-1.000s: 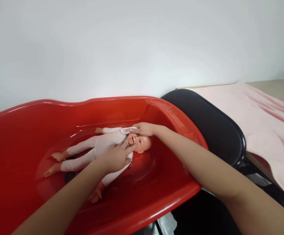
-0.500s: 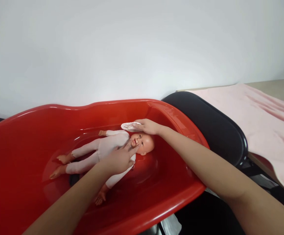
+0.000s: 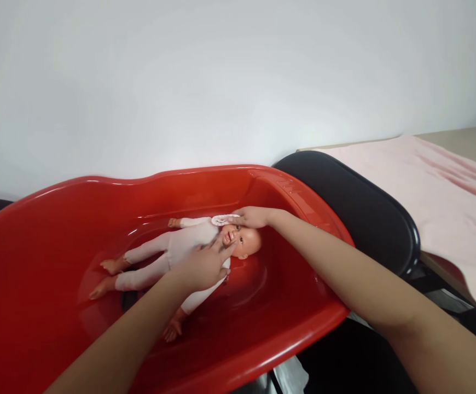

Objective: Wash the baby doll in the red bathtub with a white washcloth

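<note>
A baby doll (image 3: 172, 249) in a pale pink suit lies on its back in a red plastic tub (image 3: 295, 323), head to the right. My left hand (image 3: 201, 268) rests on the doll's chest, its fingers stretched toward the chin. My right hand (image 3: 254, 217) reaches in from the right and presses a small white pad (image 3: 220, 220) against the far side of the doll's face, fingers closed on the pad.
A black padded chair back (image 3: 357, 213) stands right of the tub. A pink towel (image 3: 447, 202) covers a table at the far right. A plain white wall runs behind. Something white shows under the tub's near rim.
My right hand lifted the white pad a little off the doll half a second ago and has now brought it back down against the face. My left hand stayed on the chest.
</note>
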Action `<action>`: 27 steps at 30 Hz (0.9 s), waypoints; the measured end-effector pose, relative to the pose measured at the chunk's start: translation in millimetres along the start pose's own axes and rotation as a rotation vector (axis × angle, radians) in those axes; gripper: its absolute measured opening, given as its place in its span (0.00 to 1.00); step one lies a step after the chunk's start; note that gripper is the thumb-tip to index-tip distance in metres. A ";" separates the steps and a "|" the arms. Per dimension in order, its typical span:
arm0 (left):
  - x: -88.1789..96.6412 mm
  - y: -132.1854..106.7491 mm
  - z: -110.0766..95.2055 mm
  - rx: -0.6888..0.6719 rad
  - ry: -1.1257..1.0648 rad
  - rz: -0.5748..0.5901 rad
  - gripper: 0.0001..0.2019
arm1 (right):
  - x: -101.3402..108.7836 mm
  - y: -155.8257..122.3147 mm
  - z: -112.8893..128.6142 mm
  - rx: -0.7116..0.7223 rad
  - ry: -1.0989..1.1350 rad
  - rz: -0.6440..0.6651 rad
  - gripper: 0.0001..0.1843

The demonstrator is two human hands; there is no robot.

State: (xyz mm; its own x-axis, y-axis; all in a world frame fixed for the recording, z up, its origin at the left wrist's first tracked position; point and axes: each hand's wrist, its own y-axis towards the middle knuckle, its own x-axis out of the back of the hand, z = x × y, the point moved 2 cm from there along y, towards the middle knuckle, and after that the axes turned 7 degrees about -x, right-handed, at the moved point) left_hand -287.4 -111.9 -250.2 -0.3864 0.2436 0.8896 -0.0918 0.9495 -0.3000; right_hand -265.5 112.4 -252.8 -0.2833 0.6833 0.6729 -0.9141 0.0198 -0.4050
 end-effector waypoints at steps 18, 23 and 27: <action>2.2 0.6 -1.4 -0.001 0.015 0.017 0.37 | -17.4 -0.8 22.3 0.188 0.058 0.071 0.28; 5.1 -0.2 -2.9 0.018 0.025 0.028 0.36 | -12.1 1.8 12.8 0.096 0.011 0.032 0.24; 6.1 -0.5 -3.9 0.028 0.036 0.047 0.35 | -2.3 2.1 1.1 -0.011 -0.058 0.011 0.29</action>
State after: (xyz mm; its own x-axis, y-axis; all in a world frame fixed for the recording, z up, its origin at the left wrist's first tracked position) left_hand -286.2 -110.1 -243.4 -0.3576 0.2952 0.8860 -0.1002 0.9311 -0.3507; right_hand -267.1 110.1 -254.6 -0.3103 0.6400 0.7029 -0.9075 0.0207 -0.4195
